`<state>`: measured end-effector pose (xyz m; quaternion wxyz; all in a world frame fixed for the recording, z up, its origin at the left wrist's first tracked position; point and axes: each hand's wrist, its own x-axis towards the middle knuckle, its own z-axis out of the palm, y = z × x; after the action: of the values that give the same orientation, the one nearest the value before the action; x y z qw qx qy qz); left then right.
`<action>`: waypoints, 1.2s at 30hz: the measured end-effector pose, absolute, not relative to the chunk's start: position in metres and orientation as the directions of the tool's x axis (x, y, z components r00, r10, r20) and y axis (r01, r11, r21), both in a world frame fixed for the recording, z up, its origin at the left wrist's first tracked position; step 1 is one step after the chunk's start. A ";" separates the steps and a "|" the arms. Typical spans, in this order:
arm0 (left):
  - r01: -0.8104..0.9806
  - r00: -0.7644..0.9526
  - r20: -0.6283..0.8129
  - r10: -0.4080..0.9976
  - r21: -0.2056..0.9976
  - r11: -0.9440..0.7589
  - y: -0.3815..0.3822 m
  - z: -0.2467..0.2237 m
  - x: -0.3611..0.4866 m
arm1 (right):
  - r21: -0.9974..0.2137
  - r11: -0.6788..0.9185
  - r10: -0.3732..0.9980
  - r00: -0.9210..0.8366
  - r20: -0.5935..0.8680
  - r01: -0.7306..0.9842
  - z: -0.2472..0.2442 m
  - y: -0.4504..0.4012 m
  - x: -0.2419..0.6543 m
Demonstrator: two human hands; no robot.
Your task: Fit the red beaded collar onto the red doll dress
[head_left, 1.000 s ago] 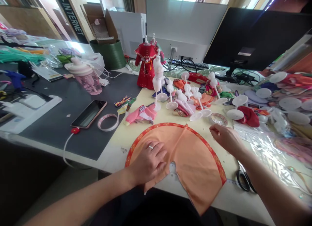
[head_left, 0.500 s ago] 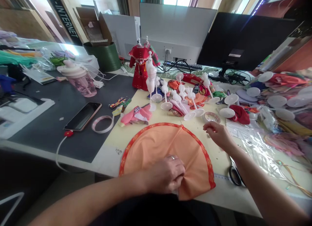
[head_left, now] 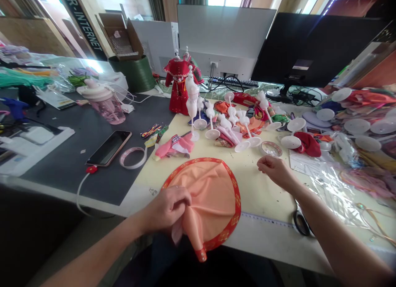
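Note:
My left hand [head_left: 173, 206] is closed on a piece of orange cloth [head_left: 213, 190] with a red patterned border, bunching it near its straight edge. The rounded side of the cloth lies on the table, and one bordered corner droops over the front edge. My right hand [head_left: 272, 169] hovers over the yellow tabletop, fingers curled in a pinch; whatever they hold, if anything, is too small to make out. Just behind it sits a roll of tape [head_left: 271, 149]. Black-handled scissors [head_left: 300, 221] lie partly hidden under my right forearm, by a ruler strip [head_left: 267, 220].
White miniature dress forms [head_left: 212, 117], some fallen, stand among fabric scraps. A dressed red form [head_left: 177, 88] is at the back before the monitors [head_left: 225, 35]. To the left are a phone [head_left: 108, 148], another tape roll [head_left: 133, 157] and a pink bottle [head_left: 105, 103]. Clear plastic [head_left: 334, 196] lies right.
My left hand has moved left, pulling the orange cloth with it; the cloth has folded and its right corner swung down and inward. My right hand has barely moved, its fingers curled in more.

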<state>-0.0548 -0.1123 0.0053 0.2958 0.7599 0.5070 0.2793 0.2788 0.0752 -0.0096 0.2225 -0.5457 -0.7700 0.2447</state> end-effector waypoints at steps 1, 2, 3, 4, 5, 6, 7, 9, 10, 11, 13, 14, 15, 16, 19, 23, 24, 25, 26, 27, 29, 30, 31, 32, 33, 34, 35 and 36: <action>0.605 0.309 0.131 0.942 0.737 -0.301 -0.113 0.005 -0.058 | -0.613 0.288 0.949 -0.307 0.077 0.736 -0.010 0.075 0.280; 0.606 0.289 0.134 0.948 0.741 -0.289 -0.114 0.004 -0.061 | -0.606 0.291 0.948 -0.307 0.080 0.740 -0.010 0.076 0.282; 0.609 0.272 0.137 0.953 0.742 -0.280 -0.114 0.003 -0.064 | -0.598 0.295 0.948 -0.307 0.085 0.745 -0.011 0.076 0.283; 0.616 0.255 0.141 0.957 0.739 -0.273 -0.114 0.002 -0.067 | -0.588 0.300 0.948 -0.305 0.094 0.751 -0.011 0.076 0.284; 0.626 0.240 0.147 0.960 0.732 -0.268 -0.115 0.001 -0.069 | -0.575 0.305 0.948 -0.302 0.105 0.759 -0.010 0.076 0.284; 0.638 0.230 0.156 0.961 0.721 -0.269 -0.115 0.000 -0.070 | -0.560 0.312 0.947 -0.301 0.116 0.767 -0.009 0.075 0.282; 0.652 0.223 0.169 0.960 0.707 -0.276 -0.115 -0.001 -0.071 | -0.547 0.318 0.946 -0.300 0.125 0.775 -0.008 0.073 0.279; 0.679 0.213 0.211 0.954 0.670 -0.300 -0.117 -0.004 -0.069 | -0.495 0.361 0.931 -0.331 0.151 0.791 -0.005 0.066 0.266; 0.697 0.205 0.235 0.950 0.646 -0.310 -0.119 -0.006 -0.067 | -0.458 0.403 0.915 -0.367 0.170 0.792 -0.003 0.061 0.256; 0.722 0.190 0.260 0.947 0.617 -0.314 -0.121 -0.008 -0.064 | -0.400 0.471 0.882 -0.428 0.197 0.786 -0.002 0.055 0.244; 0.789 0.152 0.298 0.942 0.538 -0.298 -0.125 -0.013 -0.058 | -0.295 0.633 0.774 -0.581 0.251 0.716 -0.001 0.044 0.216; 0.826 0.135 0.310 0.941 0.489 -0.280 -0.128 -0.015 -0.055 | -0.260 0.715 0.699 -0.665 0.260 0.649 -0.002 0.039 0.201; 0.861 0.123 0.315 0.941 0.439 -0.259 -0.131 -0.017 -0.052 | -0.222 0.778 0.629 -0.730 0.269 0.588 -0.003 0.036 0.187; 0.888 0.118 0.313 0.942 0.391 -0.241 -0.133 -0.019 -0.050 | -0.174 0.826 0.564 -0.785 0.256 0.536 -0.005 0.034 0.174; 0.924 0.129 0.280 0.951 0.315 -0.218 -0.131 -0.022 -0.050 | -0.015 0.882 0.466 -0.867 0.176 0.471 -0.012 0.035 0.150; 0.899 0.240 0.206 0.949 0.322 -0.297 -0.102 -0.013 -0.066 | 0.052 0.883 0.459 -0.881 0.116 0.467 -0.011 0.032 0.155; 0.882 0.297 0.198 0.934 0.317 -0.348 -0.091 -0.009 -0.070 | 0.058 0.880 0.465 -0.879 0.105 0.472 -0.009 0.027 0.161; 0.865 0.352 0.187 0.917 0.309 -0.395 -0.080 -0.004 -0.075 | 0.056 0.877 0.472 -0.877 0.089 0.478 -0.007 0.020 0.169; 0.850 0.403 0.173 0.899 0.293 -0.438 -0.068 0.002 -0.078 | 0.045 0.874 0.481 -0.874 0.070 0.485 -0.004 0.013 0.177; 0.836 0.457 0.145 0.878 0.268 -0.479 -0.058 0.008 -0.080 | 0.011 0.869 0.495 -0.868 0.039 0.495 -0.001 0.004 0.185; 0.818 0.511 0.092 0.855 0.253 -0.516 -0.043 0.020 -0.080 | -0.096 0.862 0.500 -0.866 -0.004 0.498 0.004 -0.010 0.200; 0.816 0.512 0.083 0.855 0.263 -0.514 -0.038 0.025 -0.077 | -0.144 0.852 0.510 -0.860 0.012 0.503 0.006 -0.015 0.205; 0.813 0.507 0.087 0.858 0.281 -0.509 -0.035 0.028 -0.072 | -0.180 0.843 0.523 -0.851 0.051 0.507 0.007 -0.017 0.209; 0.812 0.492 0.106 0.864 0.304 -0.499 -0.034 0.030 -0.066 | -0.202 0.833 0.541 -0.835 0.102 0.515 0.008 -0.017 0.210; 0.809 0.477 0.128 0.870 0.322 -0.491 -0.035 0.029 -0.059 | -0.212 0.825 0.557 -0.816 0.154 0.523 0.007 -0.014 0.209; 0.808 0.463 0.156 0.872 0.329 -0.488 -0.036 0.026 -0.051 | -0.211 0.823 0.565 -0.801 0.199 0.528 0.006 -0.009 0.205; 0.820 0.434 0.180 0.883 0.328 -0.470 -0.037 0.020 -0.042 | -0.202 0.824 0.565 -0.793 0.227 0.529 0.004 -0.002 0.200; 0.835 0.420 0.174 0.891 0.309 -0.455 -0.039 0.013 -0.034 | -0.185 0.831 0.555 -0.796 0.240 0.524 0.001 0.005 0.192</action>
<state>-0.0343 -0.0387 0.0131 0.0877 0.8381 0.5147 0.1578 0.1925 0.0054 0.0007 0.1435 -0.2851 -0.9461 0.0547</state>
